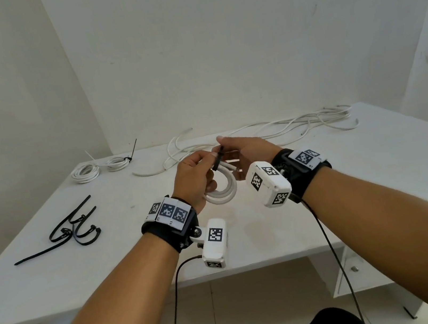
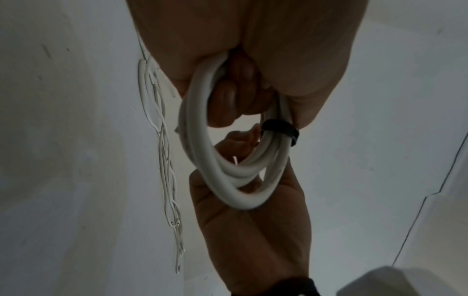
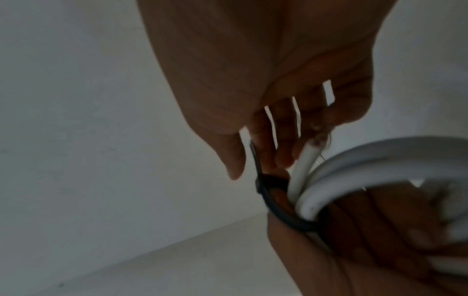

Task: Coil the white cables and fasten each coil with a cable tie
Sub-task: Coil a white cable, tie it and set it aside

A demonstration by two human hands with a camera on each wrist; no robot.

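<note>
My left hand (image 1: 195, 177) grips a small coil of white cable (image 1: 223, 191) above the middle of the white table (image 1: 111, 262). In the left wrist view the coil (image 2: 228, 180) hangs from the curled fingers. A black cable tie (image 1: 218, 157) is looped round the coil's strands (image 2: 281, 130). My right hand (image 1: 244, 147) pinches the tie's tail between thumb and fingers. The right wrist view shows the tie's loop (image 3: 276, 208) still loose around the cable (image 3: 329, 176), with one cut cable end (image 3: 306, 160) sticking up beside it.
Two tied white coils (image 1: 101, 168) lie at the table's far left. Loose white cables (image 1: 299, 124) sprawl along the back edge. Several black cable ties (image 1: 74, 226) lie in a pile at the left front. Walls stand behind and to the left.
</note>
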